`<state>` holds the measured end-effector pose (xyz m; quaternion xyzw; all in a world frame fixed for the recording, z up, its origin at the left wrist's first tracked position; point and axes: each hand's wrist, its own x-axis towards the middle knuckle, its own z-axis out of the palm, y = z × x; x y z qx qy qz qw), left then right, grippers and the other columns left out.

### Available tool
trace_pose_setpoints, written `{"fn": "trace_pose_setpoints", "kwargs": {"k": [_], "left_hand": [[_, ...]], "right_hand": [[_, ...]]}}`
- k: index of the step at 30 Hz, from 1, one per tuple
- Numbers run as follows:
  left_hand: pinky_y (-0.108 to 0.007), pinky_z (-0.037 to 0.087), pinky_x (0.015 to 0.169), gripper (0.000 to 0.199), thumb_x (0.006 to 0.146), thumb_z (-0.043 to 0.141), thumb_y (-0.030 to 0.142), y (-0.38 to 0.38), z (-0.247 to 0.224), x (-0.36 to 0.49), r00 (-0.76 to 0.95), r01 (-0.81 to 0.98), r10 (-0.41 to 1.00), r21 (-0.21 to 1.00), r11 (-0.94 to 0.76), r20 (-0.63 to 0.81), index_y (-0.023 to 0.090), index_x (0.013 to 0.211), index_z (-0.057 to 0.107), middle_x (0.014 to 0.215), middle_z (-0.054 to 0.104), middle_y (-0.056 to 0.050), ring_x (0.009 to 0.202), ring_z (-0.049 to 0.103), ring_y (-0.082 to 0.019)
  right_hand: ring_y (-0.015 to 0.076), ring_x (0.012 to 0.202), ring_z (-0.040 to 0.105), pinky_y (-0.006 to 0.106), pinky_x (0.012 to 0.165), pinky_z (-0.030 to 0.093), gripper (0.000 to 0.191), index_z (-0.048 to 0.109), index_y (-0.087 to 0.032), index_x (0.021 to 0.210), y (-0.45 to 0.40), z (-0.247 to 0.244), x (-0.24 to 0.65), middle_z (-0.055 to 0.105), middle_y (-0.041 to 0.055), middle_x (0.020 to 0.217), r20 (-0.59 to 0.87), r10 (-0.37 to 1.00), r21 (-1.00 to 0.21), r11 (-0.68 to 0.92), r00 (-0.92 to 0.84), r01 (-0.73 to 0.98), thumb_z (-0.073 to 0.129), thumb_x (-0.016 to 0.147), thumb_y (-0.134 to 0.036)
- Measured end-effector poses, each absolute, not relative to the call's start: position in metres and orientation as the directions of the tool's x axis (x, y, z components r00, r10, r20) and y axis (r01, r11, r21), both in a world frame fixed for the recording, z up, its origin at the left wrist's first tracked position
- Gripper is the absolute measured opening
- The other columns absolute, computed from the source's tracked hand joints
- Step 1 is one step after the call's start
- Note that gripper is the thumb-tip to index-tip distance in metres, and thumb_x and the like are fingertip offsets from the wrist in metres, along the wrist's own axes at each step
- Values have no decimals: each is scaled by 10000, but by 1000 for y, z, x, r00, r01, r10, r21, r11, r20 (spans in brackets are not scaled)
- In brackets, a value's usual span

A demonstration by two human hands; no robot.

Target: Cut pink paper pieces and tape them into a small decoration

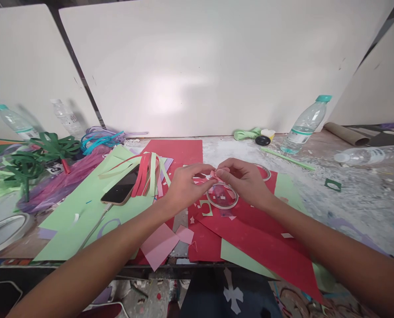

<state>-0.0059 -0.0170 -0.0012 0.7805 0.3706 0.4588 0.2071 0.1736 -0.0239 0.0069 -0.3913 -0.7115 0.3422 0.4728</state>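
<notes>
Presently, left hand (190,183) and right hand (246,179) pinch pink paper piece (213,174); right forearm (316,234) contact may drag red paper strip (266,254) off front edge of surface (358,207)

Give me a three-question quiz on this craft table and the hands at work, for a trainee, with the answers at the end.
1. Multiple choice. What is between the fingertips of the left hand and the right hand?
A) a green twisted wire
B) a small pink paper piece
C) a silver spoon

2. True or false? The black-screened smartphone lies screen-down on light green paper.

3. Fill in. The upright clear plastic bottle to the right of the hands has a ____ cap.

Key: 1. B. 2. False; the screen faces up. 3. Teal.
</notes>
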Motion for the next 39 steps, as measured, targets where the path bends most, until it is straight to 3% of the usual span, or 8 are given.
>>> {"fn": "trace_pose_setpoints", "kwargs": {"k": [6,11,15,19,26,33,39], "left_hand": [[-340,565,793,279,740,686,291,-20,-6,-1,274,317,826,765,-561,492,201,1000,640,926,706,-54,867,671,-190],[-311,572,770,186,746,663,239,-19,-6,-1,254,274,828,784,-557,500,181,917,620,867,696,-43,822,670,-167],[-297,576,748,137,779,640,268,-16,-5,-4,263,309,792,730,-610,551,179,880,662,824,709,-32,757,670,-153],[-301,577,736,220,819,610,346,-15,-5,-7,280,378,752,652,-658,596,198,954,699,903,731,-43,801,684,-174],[-300,575,722,290,853,561,377,-12,-6,-9,306,498,727,547,-672,615,208,1050,690,976,729,-46,822,695,-182],[-279,540,701,288,878,525,373,-12,-4,-11,386,535,709,483,-693,590,214,1070,670,954,730,-32,800,681,-167],[-273,486,695,249,905,484,356,-14,-2,-12,479,582,679,378,-720,556,236,1036,659,892,720,-11,816,640,-169]], "right_hand": [[144,641,549,284,577,438,170,638,-217,800,-26,7,171,621,16,716,431,870,-856,479,-241,196,606,826,-382],[164,733,579,302,637,456,159,665,-228,792,-25,9,171,654,34,801,461,843,-833,519,-277,193,601,833,-367],[173,757,590,310,659,459,152,674,-238,806,-24,11,173,660,33,825,463,846,-833,518,-265,196,603,833,-369],[178,786,591,310,661,456,143,679,-234,830,-24,12,175,666,40,865,478,850,-818,523,-223,240,620,824,-365],[158,735,573,301,633,435,95,671,-217,790,-25,12,176,655,30,810,590,782,-698,619,-199,360,627,823,-294],[135,639,522,285,581,409,129,667,-200,832,-25,12,177,642,17,716,482,854,-776,520,-196,358,610,830,-316],[137,647,515,286,589,409,156,658,-191,811,-24,11,177,630,21,722,474,859,-780,511,-193,361,615,824,-341]]}}
